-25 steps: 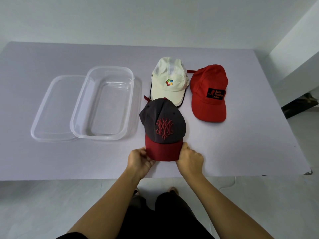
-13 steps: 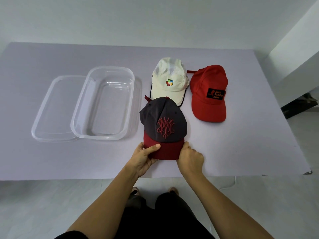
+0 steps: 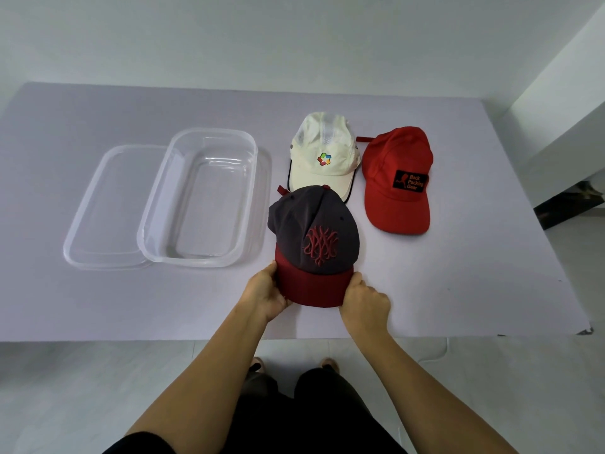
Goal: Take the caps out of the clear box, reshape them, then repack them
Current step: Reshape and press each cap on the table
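Pale table [image 3: 98, 306] carries everything. Clear box [image 3: 193, 262] sits open and upright, long axis running away from the person. Its lid [image 3: 108, 204] lies flat against the box's left side, partly tucked under it.

Grey cap [image 3: 314, 237] with a maroon brim sits just right of the box's near right corner. Its crown-to-brim axis runs parallel to the box, brim toward the person, red logo up. Red cap [image 3: 397, 178] is well right of the box and white cap [image 3: 322, 155] lies between them, level with the box's far half; both brims also point toward the person. The grey crown overlaps the white cap's brim tip.

Left hand [image 3: 265, 294] grips the maroon brim's left edge; half a second ago its thumb lay across the brim's top, now it is back at the side. Right hand [image 3: 365, 301] grips the brim's right edge, fingers curled, same as before.
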